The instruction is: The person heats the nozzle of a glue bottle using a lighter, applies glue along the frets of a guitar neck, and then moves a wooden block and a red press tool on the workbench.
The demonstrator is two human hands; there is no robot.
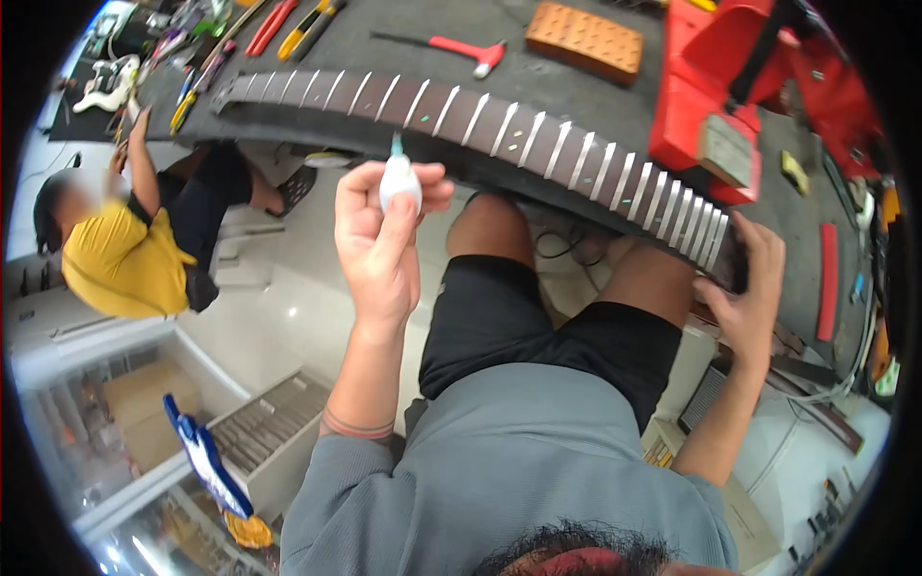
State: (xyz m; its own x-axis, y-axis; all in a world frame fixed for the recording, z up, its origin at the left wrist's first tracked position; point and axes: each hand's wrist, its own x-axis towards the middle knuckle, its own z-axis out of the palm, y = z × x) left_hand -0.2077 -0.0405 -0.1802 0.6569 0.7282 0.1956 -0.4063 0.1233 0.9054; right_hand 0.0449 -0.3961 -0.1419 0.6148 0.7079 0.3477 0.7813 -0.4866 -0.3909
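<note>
A long guitar neck (461, 113) with a dark fretboard, silver frets and small green inlays lies along the front of the workbench. My left hand (384, 226) is closed around a small white squeeze bottle (400, 188). Its thin teal nozzle points up, just short of the neck's near edge in this view. At the wide end of the neck, my right hand (754, 288) grips it, thumb on the near side and fingers over the far side. The closely spaced frets are beside that hand.
Behind the neck are a red-handled hammer (466, 50), an orange block with holes (584, 43) and a red tool stand (706, 91). Pliers (309, 29) and other tools lie at the back left. A person in a yellow shirt (120, 254) sits at the left beside drawers.
</note>
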